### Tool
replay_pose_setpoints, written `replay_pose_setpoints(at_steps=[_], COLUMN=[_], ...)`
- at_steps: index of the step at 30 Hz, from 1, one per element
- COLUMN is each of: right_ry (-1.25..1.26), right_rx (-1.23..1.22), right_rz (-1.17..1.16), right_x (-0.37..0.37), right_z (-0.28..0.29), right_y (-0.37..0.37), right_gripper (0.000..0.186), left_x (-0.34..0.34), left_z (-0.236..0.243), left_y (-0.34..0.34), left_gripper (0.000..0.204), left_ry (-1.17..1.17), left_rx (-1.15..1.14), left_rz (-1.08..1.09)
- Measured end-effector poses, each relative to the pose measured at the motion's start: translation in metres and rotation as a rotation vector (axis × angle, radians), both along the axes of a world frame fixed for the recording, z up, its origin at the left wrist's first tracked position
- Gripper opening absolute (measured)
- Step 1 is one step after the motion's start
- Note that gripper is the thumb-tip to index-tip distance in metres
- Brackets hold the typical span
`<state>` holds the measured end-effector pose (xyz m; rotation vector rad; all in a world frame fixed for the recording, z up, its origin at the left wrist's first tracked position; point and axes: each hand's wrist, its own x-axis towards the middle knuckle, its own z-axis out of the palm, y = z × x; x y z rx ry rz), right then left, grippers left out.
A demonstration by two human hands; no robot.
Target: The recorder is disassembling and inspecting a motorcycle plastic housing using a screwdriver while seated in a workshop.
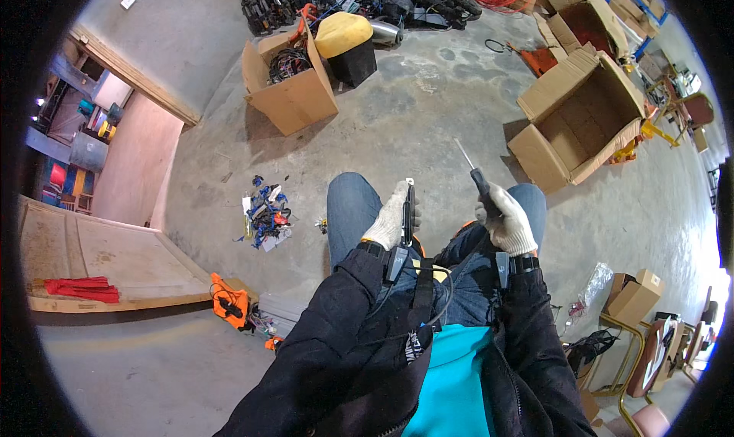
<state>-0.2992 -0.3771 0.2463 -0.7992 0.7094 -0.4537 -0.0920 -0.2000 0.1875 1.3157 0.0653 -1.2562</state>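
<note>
Within the curled right fingers (501,206), a screwdriver (478,176), likely light and stiff, is best held by its handle (481,185); left fingers (394,210) clasp a dark object (407,214).

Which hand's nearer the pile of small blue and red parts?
Left. The left hand is by the left knee, with the parts pile farther out to its left; the right hand is by the right knee, farther away.

From the head, one wide fisheye looks down over the lap (468,299), lower centre, toward the floor (413,123) above.
</note>
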Motion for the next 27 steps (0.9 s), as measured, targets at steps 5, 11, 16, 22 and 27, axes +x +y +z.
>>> replay_pose_setpoints(at_steps=[5, 11, 16, 22, 27], right_ry=[-0.015, 0.370, 0.536, 0.546, 0.527], right_rx=[-0.006, -0.429, -1.030, -1.051, -1.155], right_rz=[0.203, 0.286, 0.417, 0.406, 0.373], right_x=[0.011, 0.038, 0.049, 0.040, 0.049], right_z=[0.015, 0.009, 0.010, -0.008, -0.009], right_y=[0.015, 0.038, 0.054, 0.051, 0.057], right_gripper=[0.031, 0.033, 0.031, 0.028, 0.029], left_x=[-0.002, -0.017, -0.021, -0.036, -0.035], left_z=[-0.005, -0.004, 0.012, 0.004, -0.009], left_y=[-0.001, -0.008, -0.003, -0.007, -0.008], left_gripper=[0.080, 0.071, 0.069, 0.074, 0.069], left_ry=[0.006, 0.070, 0.006, 0.009, 0.021], left_rx=[-0.042, -0.035, -0.050, 0.074, 0.087], left_rz=[-0.099, -0.156, -0.250, -0.280, -0.268])
